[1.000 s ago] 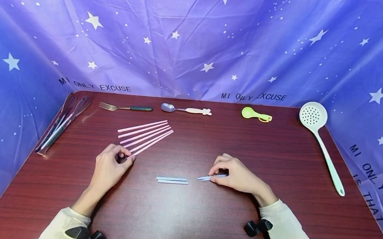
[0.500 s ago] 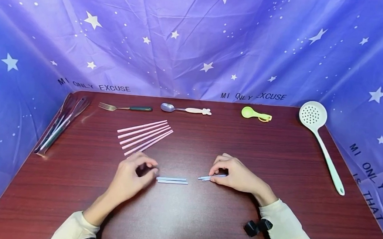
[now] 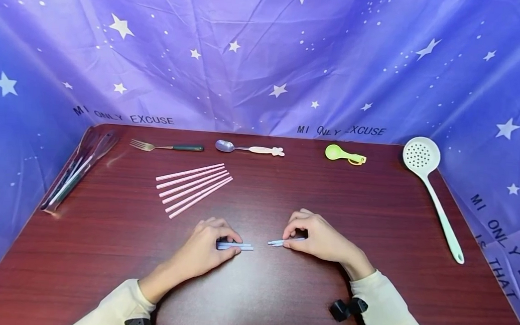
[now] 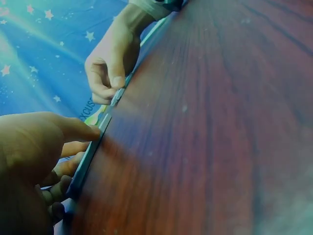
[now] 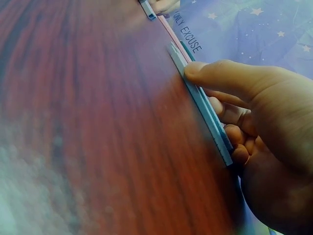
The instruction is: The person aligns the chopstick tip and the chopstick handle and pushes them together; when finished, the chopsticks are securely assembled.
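Two short pale-blue sticks [image 3: 246, 246] lie side by side on the table, my left hand [image 3: 202, 245] pinching them between thumb and fingers. In the left wrist view the left thumb [image 4: 83, 129] presses along one side of them. Just to the right, my right hand [image 3: 320, 238] grips a second small group of blue sticks [image 3: 275, 243], whose left ends poke out past the fingertips. The right wrist view shows those sticks [image 5: 208, 115] low along the tabletop under the thumb. A narrow gap separates the two groups. Several longer pink sticks [image 3: 193, 190] lie fanned behind the left hand.
Along the back edge lie a fork [image 3: 167, 147], a spoon with a white handle [image 3: 249, 149] and a green measuring spoon [image 3: 345, 154]. A slotted skimmer [image 3: 434, 195] lies at right, a clear pouch of cutlery [image 3: 78, 172] at left. Star-printed cloth [image 3: 258, 56] surrounds the table.
My left hand has left the nearest pink stick, moved right and forward of the fan, and now pinches the two blue sticks. My right hand keeps its grip and has barely moved.
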The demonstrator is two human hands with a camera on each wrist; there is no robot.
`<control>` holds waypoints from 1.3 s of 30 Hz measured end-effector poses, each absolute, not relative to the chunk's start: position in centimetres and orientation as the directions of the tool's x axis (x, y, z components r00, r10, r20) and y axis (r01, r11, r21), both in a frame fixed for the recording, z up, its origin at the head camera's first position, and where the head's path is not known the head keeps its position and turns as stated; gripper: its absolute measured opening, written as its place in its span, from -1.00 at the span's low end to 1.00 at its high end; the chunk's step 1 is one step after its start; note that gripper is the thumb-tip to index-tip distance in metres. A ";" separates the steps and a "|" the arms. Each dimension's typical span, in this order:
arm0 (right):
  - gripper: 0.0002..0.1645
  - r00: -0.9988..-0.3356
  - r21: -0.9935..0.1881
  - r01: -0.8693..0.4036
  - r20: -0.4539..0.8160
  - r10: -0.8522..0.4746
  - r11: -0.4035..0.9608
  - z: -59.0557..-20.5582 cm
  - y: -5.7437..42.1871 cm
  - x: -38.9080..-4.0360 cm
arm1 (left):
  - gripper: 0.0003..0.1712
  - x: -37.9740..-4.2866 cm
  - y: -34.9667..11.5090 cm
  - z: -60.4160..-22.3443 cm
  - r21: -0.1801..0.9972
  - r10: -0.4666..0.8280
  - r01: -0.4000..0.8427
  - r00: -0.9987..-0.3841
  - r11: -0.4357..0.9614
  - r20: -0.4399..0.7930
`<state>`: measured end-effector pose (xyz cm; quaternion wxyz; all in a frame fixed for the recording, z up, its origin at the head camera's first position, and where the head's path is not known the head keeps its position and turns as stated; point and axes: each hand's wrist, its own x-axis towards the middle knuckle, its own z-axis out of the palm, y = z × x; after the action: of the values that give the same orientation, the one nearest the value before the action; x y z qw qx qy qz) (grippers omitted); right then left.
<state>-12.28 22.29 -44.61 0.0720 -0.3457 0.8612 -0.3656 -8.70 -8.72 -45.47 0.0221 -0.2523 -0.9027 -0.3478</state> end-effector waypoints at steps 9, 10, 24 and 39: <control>-0.81 -0.770 -0.683 -0.514 0.101 -0.630 0.519 -44.5 22.1 -12.2 | -0.82 -8.6 -8.3 -45.5 0.634 0.384 0.407 -0.905 0.658 0.182; -0.81 -0.771 -0.684 -0.512 0.098 -0.629 0.520 -44.4 22.1 -12.2 | -0.82 -8.6 -8.3 -45.5 0.638 0.379 0.401 -0.908 0.658 0.179; -0.79 -0.757 -0.704 -0.509 0.092 -0.647 0.496 -44.3 22.3 -12.3 | -0.84 -8.8 -8.0 -45.2 0.652 0.366 0.373 -0.918 0.660 0.154; -0.80 -0.753 -0.718 -0.510 0.107 -0.649 0.473 -44.7 22.4 -12.5 | -0.87 -8.9 -8.0 -45.1 0.668 0.356 0.357 -0.923 0.653 0.145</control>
<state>-12.49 22.45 -44.71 0.0905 -0.3397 0.8534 -0.3849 -8.89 -8.02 -45.05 0.0005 -0.1960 -0.9092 -0.3674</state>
